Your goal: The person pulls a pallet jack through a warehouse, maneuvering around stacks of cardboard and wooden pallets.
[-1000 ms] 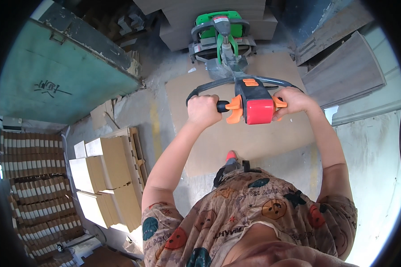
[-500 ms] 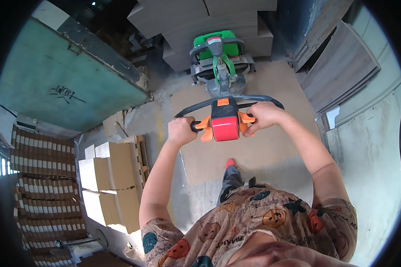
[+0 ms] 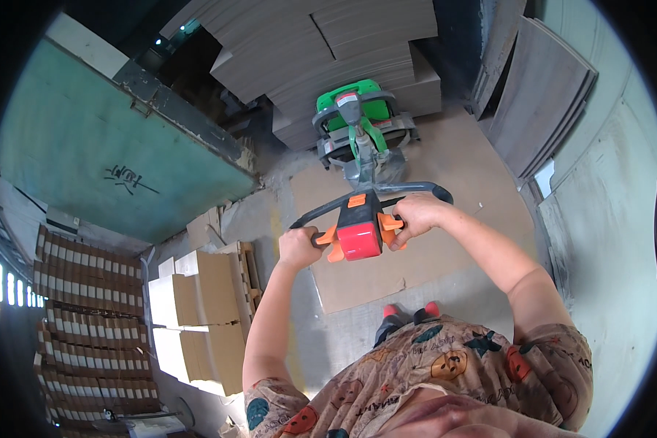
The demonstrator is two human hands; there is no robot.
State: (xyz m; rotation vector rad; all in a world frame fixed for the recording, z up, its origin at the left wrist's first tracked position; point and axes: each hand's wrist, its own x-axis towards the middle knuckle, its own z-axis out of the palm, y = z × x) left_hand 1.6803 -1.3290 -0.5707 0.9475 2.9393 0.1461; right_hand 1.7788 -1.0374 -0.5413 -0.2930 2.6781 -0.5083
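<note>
Stacked cardboard boxes (image 3: 197, 306) sit at lower left, while at centre the left hand (image 3: 300, 247) and right hand (image 3: 413, 217) each keep a closed grip on the loop handle (image 3: 369, 201) of the green pallet truck (image 3: 358, 124), under cardboard sheets (image 3: 328, 44) up top.

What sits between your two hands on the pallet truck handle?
In the head view, the red and orange control box sits between the left hand and right hand.

Short-sleeved tan shirt (image 3: 445, 379) printed with orange faces, seemingly red shoes (image 3: 409, 311).
</note>
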